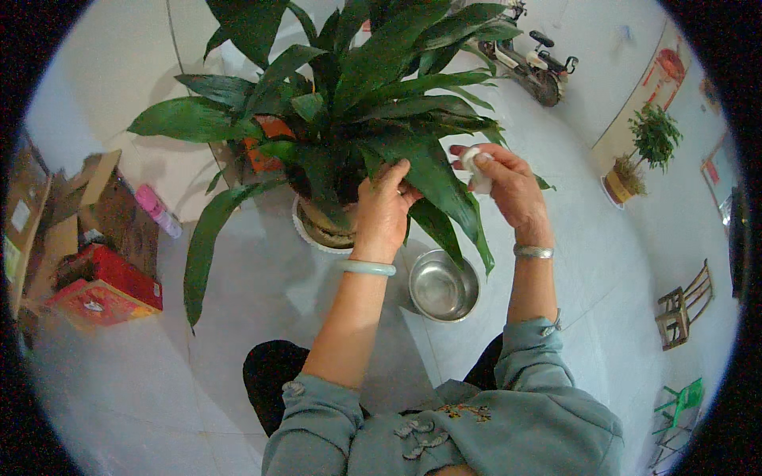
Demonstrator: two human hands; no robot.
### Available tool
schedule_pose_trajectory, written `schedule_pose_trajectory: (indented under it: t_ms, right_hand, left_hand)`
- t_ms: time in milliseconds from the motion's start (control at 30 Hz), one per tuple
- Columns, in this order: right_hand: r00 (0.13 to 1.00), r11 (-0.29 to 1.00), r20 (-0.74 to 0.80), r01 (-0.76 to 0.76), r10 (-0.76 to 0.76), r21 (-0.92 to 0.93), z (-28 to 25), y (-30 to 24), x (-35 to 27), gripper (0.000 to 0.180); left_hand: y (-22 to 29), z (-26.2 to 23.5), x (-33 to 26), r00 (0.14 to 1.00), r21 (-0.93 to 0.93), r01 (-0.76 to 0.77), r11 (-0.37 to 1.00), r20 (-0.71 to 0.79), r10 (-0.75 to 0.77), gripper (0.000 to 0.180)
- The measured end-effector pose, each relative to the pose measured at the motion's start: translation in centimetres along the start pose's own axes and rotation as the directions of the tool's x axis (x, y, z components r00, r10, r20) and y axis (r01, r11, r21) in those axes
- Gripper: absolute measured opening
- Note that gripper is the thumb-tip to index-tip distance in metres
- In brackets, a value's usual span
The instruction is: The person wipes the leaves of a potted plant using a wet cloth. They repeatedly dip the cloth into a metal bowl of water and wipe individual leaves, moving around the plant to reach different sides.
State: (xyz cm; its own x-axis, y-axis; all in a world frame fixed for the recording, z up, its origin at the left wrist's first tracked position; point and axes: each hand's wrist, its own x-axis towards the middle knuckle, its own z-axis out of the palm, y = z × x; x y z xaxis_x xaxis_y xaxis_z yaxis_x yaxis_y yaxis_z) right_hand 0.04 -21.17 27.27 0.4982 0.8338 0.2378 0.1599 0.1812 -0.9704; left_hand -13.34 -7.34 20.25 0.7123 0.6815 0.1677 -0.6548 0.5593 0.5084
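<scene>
A large potted plant (pixel 381 87) with long, broad dark-green leaves stands in front of me. My left hand (pixel 385 210) is closed at the edge of one leaf (pixel 425 170), its thumb up and its other fingers partly hidden under the blade. On the right side of that same leaf, my right hand (pixel 512 186) pinches a crumpled white cloth (pixel 476 168), close to the blade; I cannot tell whether they touch. A round metal bowl (pixel 446 287) sits on the floor below the leaf tips, between my forearms. The plant's pot (pixel 321 226) shows partly behind my left wrist.
Cardboard boxes (pixel 119 206), a red box (pixel 107 285) and a pink bottle (pixel 157 210) are at the left. Toward the right stand a scooter (pixel 532 63), a smaller potted plant (pixel 655 139), a wooden chair (pixel 679 313) and a green stool (pixel 681 403).
</scene>
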Motion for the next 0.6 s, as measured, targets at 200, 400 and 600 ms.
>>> schedule_pose_trajectory:
  t_ms: [200,400,600]
  right_hand:
    - [0.973,0.973,0.009,-0.229,0.229,0.027,2.5,0.9,0.3,0.022]
    - [0.947,0.947,0.007,-0.322,0.322,0.002,1.1,2.1,-0.7,0.019]
    - [0.924,0.919,0.069,-0.382,0.377,0.098,3.0,3.4,-3.5,0.018]
  left_hand:
    - [-0.4,-1.1,-0.9,0.990,0.197,0.085,0.977,0.094,-0.105,0.016]
    - [1.6,-4.5,-0.5,0.837,0.347,0.303,0.888,0.348,-0.422,0.027]
    - [1.2,-6.2,1.0,0.955,-0.125,0.297,0.947,0.021,-0.297,0.031]
